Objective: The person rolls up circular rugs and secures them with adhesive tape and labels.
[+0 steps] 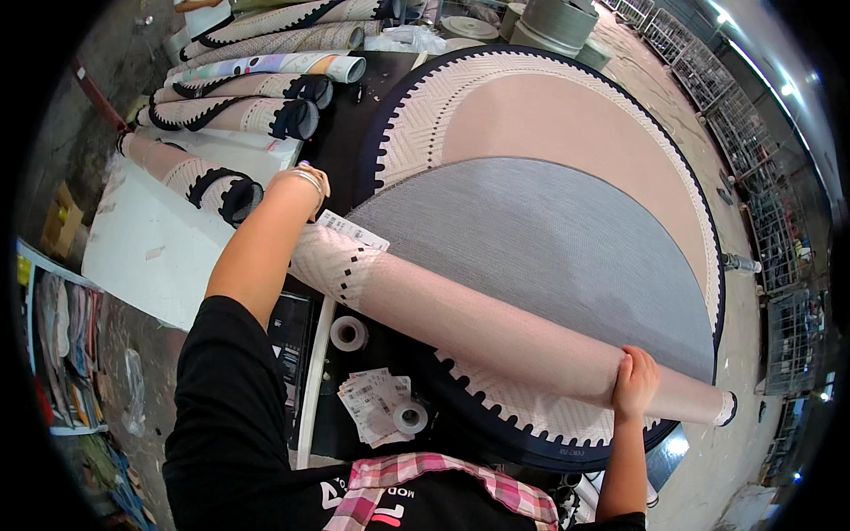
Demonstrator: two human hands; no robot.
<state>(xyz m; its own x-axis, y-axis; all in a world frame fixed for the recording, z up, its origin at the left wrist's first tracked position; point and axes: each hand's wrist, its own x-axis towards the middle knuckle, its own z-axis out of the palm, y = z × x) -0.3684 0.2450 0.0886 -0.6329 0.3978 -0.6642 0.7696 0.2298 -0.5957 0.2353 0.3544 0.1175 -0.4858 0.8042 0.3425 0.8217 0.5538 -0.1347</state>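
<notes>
A round rug (496,336) is partly rolled into a long pink tube slanting across the table, its grey backing (531,239) showing on the unrolled part. My right hand (636,382) grips the tube near its right end, fingers curved over the top. At the other end, my left hand (312,181), with bracelets at the wrist, is bent beside the patterned edge; its fingers are mostly hidden. A white printed label (354,230) lies against the tube near that hand. Beneath, another round rug (549,115) lies flat, pink with a cream border and dark scalloped rim.
Several rolled rugs (239,115) lie at the far left by a white board (146,239). Close to me on the black table are a pile of printed labels (376,403) and two tape rolls (349,334). Wire cages (761,168) line the right. Another person (204,16) stands far left.
</notes>
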